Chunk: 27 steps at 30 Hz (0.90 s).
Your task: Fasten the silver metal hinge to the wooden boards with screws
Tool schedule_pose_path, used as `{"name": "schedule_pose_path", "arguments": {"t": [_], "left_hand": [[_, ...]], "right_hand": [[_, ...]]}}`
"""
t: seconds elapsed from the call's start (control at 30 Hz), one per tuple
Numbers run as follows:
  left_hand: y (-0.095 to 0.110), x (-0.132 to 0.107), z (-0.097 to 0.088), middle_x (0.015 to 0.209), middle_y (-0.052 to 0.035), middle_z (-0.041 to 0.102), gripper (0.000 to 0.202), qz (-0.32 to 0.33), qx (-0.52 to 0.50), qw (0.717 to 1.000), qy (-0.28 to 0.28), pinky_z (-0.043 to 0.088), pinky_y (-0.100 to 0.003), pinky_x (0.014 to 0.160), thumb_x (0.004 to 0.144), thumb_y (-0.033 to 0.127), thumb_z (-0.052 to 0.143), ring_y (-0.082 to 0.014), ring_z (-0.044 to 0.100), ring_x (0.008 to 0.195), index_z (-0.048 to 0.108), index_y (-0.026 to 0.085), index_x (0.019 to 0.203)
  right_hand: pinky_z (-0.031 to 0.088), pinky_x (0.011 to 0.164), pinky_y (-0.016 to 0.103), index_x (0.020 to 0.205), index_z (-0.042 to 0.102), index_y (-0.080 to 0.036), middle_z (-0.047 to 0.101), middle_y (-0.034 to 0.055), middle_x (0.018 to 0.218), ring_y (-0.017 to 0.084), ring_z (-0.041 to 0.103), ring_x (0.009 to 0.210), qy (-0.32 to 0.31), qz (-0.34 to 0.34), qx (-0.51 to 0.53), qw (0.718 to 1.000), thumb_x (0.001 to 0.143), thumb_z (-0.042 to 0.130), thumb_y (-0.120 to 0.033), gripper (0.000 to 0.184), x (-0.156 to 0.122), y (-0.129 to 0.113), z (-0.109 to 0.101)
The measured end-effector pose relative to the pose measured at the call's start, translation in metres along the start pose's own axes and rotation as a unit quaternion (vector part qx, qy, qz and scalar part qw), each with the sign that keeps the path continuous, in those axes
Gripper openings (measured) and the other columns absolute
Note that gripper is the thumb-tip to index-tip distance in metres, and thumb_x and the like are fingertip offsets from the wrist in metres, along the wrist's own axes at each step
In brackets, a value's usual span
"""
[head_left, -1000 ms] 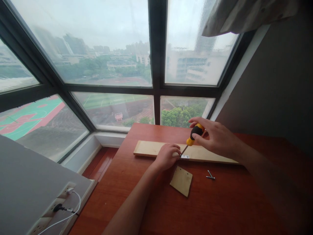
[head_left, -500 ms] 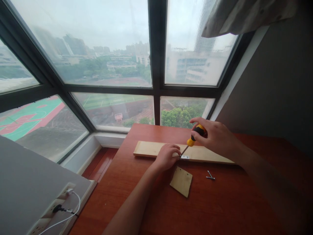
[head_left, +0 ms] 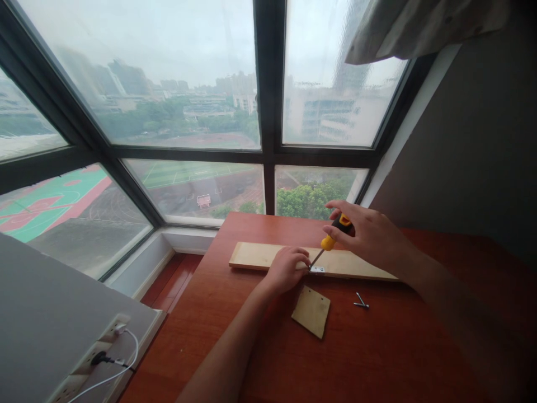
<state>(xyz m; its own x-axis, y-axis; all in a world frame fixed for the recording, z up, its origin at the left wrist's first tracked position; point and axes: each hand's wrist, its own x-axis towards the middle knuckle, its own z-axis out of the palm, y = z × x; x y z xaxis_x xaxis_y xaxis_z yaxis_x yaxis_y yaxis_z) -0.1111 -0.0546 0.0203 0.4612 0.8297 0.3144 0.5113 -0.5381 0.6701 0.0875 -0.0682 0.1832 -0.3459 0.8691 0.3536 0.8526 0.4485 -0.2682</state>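
My right hand (head_left: 369, 232) is closed round the yellow and black handle of a screwdriver (head_left: 328, 242), its shaft slanting down to the left. The tip meets the left end of a small metal hinge or bracket (head_left: 318, 269) at the near edge of a long pale wooden board (head_left: 255, 255). On that board my left hand (head_left: 287, 268) rests with bent fingers gripping its near edge, right beside the tip. Whether a screw sits between those fingertips is hidden. Closer to me lies a small wooden piece (head_left: 311, 313) with two holes along its far edge.
A few loose screws (head_left: 361, 303) lie on the reddish-brown table (head_left: 377, 358) right of the small piece. Windows (head_left: 188, 112) rise behind the table. At lower left, a wall socket strip (head_left: 94, 355) holds plugs and a white cable (head_left: 133, 358).
The fingers of my right hand have shifted slightly round the screwdriver handle, which appears turned a little. My left hand, the board and the loose pieces stay where they were.
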Motion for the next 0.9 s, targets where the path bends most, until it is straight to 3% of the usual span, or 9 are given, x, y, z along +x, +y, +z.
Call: {"name": "schedule_pose_path", "arguments": {"t": [0.13,0.3,0.43,0.57,0.7,0.9], "left_hand": [[0.0014,0.0003,-0.001,0.106,-0.0021,0.069,0.014,-0.002,0.0,1.0,-0.004,0.044,-0.031,0.092,0.072,0.015,0.069,-0.0209,0.061,0.099,0.072,0.023,0.083],[0.0035,0.0006,-0.0023,0.107,-0.0026,0.069,0.014,-0.009,0.004,1.0,-0.005,0.044,-0.032,0.093,0.072,0.015,0.069,-0.0212,0.061,0.1,0.072,0.023,0.083],[0.0039,0.0004,-0.003,0.106,-0.0027,0.069,0.015,-0.006,0.004,1.0,-0.009,0.044,-0.032,0.093,0.072,0.015,0.068,-0.0212,0.061,0.1,0.072,0.023,0.084],[0.0037,0.0006,-0.0035,0.106,-0.0023,0.069,0.016,-0.004,0.008,1.0,-0.013,0.044,-0.032,0.093,0.071,0.013,0.069,-0.0211,0.061,0.099,0.072,0.023,0.084],[0.0034,0.0009,-0.0034,0.107,-0.0029,0.069,0.017,-0.006,0.003,1.0,-0.011,0.044,-0.032,0.094,0.071,0.013,0.069,-0.0213,0.062,0.1,0.072,0.023,0.083],[0.0032,0.0002,-0.0023,0.107,-0.0032,0.069,0.017,-0.005,0.003,1.0,-0.004,0.044,-0.033,0.094,0.071,0.015,0.069,-0.0215,0.062,0.101,0.073,0.023,0.085]], "right_hand": [[0.047,0.069,0.031,0.116,0.057,-0.026,0.068,0.0003,0.099,0.018,0.064,0.081,0.002,0.0,0.012,1.0,0.086,0.052,-0.035,0.032,0.0013,0.0001,-0.0005],[0.049,0.079,0.029,0.12,0.052,-0.023,0.064,0.0027,0.116,0.018,0.062,0.096,-0.016,-0.044,0.077,0.996,0.074,0.054,-0.015,0.047,-0.003,-0.0004,-0.0045],[0.05,0.08,0.034,0.125,0.05,-0.022,0.063,0.0062,0.12,0.021,0.062,0.1,-0.004,-0.034,0.05,0.998,0.082,0.054,-0.029,0.043,-0.0034,-0.002,-0.0039],[0.049,0.069,0.034,0.117,0.059,-0.023,0.07,0.0056,0.103,0.022,0.066,0.085,0.027,-0.002,-0.004,1.0,0.087,0.051,-0.045,0.039,0.0002,-0.003,-0.0014],[0.048,0.066,0.03,0.113,0.062,-0.025,0.071,0.0016,0.094,0.018,0.065,0.077,0.022,-0.01,0.008,1.0,0.084,0.053,-0.033,0.031,0.0012,-0.0027,-0.0018],[0.05,0.074,0.03,0.121,0.055,-0.023,0.064,0.0051,0.119,0.021,0.064,0.097,-0.004,-0.041,0.046,0.998,0.075,0.055,-0.018,0.046,-0.0031,-0.0018,-0.0047]]}}
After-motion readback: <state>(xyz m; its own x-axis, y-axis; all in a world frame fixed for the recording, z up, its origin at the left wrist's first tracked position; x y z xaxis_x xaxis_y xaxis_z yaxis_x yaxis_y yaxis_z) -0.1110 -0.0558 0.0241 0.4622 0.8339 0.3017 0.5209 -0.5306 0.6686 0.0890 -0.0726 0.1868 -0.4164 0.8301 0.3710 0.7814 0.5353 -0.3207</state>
